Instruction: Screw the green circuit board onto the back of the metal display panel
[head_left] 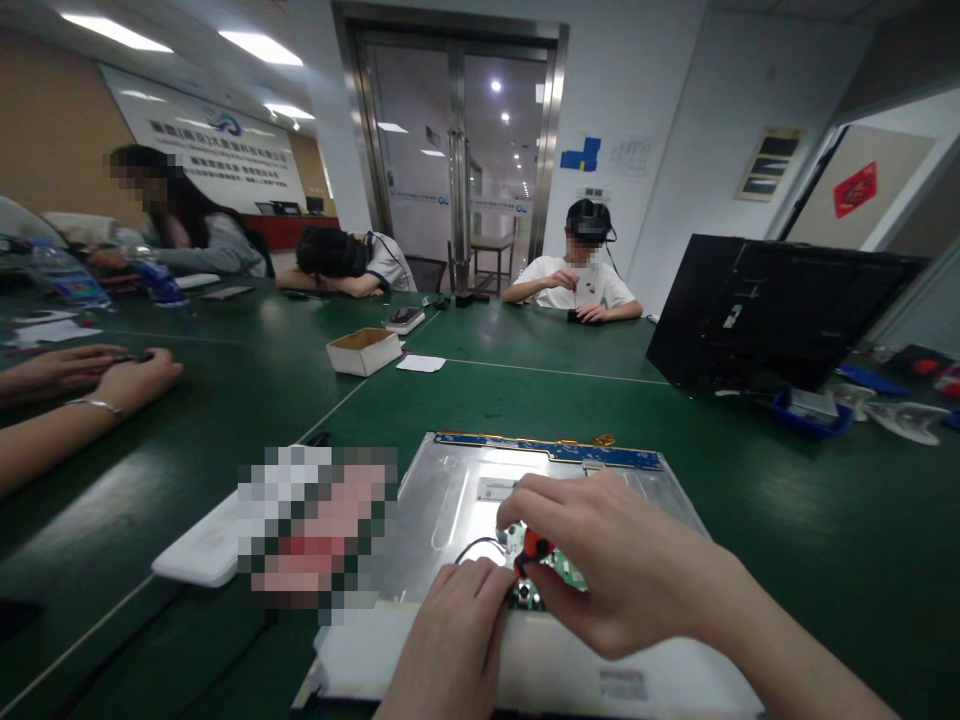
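A flat metal-backed display panel [427,500] lies before me on the table, with a blue circuit strip [510,446] along its far edge. My right hand [600,560] is closed around a screwdriver [537,545] with a red and black handle, over a small green circuit board [566,570] on the panel. The screwdriver's tip is hidden from me. Beside the board's near left edge, my left hand [457,630] rests with its fingers bent and close together; its fingertips and whatever they pinch cannot be seen. A thin black wire [480,545] curves towards the board.
Left of the panel lie a white slab-like device [202,550] and a blurred pinkish object [322,530]. Farther off stands a small open box [365,352]. A large black screen [772,310] and a blue tray [810,412] are at right. Other people sit around the green table [540,400].
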